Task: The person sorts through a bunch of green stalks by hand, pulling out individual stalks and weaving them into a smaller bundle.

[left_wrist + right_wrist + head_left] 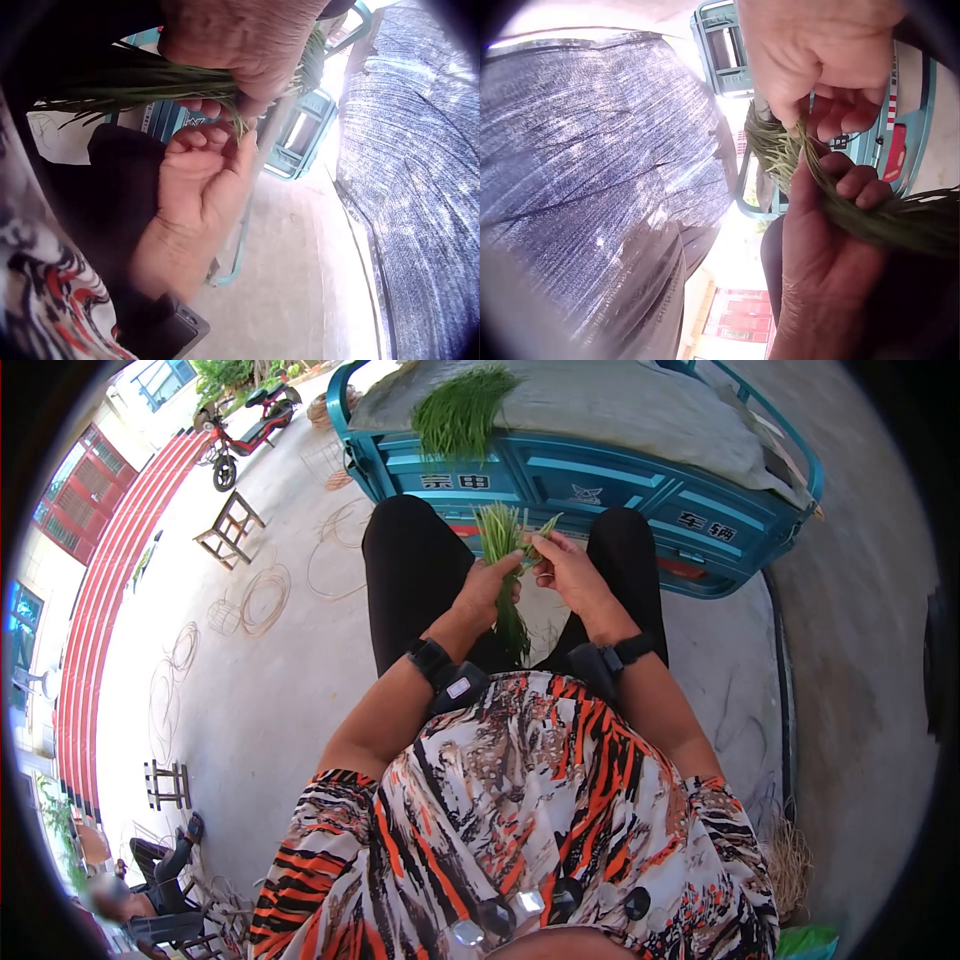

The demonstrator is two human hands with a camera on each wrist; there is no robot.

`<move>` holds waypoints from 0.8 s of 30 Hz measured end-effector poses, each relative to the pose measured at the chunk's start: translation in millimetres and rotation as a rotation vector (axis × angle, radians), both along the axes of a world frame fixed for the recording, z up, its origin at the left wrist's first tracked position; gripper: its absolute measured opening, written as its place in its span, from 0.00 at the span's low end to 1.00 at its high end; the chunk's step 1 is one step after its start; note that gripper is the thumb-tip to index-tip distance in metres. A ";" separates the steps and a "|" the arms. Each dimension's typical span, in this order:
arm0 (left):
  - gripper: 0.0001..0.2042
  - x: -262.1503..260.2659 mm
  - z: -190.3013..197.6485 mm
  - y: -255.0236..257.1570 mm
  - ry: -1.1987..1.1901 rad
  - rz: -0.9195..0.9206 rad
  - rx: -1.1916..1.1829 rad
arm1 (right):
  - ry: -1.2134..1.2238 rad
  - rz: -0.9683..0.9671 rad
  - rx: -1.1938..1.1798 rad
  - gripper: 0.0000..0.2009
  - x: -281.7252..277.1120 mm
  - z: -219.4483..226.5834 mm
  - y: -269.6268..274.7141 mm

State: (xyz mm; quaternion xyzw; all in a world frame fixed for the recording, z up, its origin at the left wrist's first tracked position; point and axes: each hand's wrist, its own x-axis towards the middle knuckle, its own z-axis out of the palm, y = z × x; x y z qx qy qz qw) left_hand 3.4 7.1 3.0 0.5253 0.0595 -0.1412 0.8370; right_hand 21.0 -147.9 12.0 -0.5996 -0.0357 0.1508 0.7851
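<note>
Both hands meet over the lap, between the knees. The left hand [487, 592] has its fingers curled round a bunch of green chives [503, 575], held upright. The right hand [566, 565] pinches a few blades at the bunch's top, thumb against fingertips. Just beyond the knees stands a blue cart [600, 490], with more chives on its cover.

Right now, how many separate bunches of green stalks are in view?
2. One bunch is gripped by the left hand over the lap, with the right hand pinching its tips. A second pile lies on the blue cart. More may be hidden.
</note>
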 end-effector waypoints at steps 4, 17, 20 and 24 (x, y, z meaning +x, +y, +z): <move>0.08 -0.6 0.7 -0.8 0.015 0.023 -0.016 | -0.025 0.001 -0.054 0.12 -2.1 3.0 0.9; 0.09 -1.5 4.2 -0.2 0.083 0.104 -0.110 | -0.137 -0.013 -0.157 0.14 -1.5 2.1 0.7; 0.09 -0.7 3.7 0.1 0.089 0.071 -0.102 | -0.127 0.004 -0.162 0.14 -0.4 1.2 -1.7; 0.09 -1.2 1.3 -1.5 0.053 -0.011 -0.072 | -0.109 0.003 -0.156 0.13 -0.3 1.7 -2.8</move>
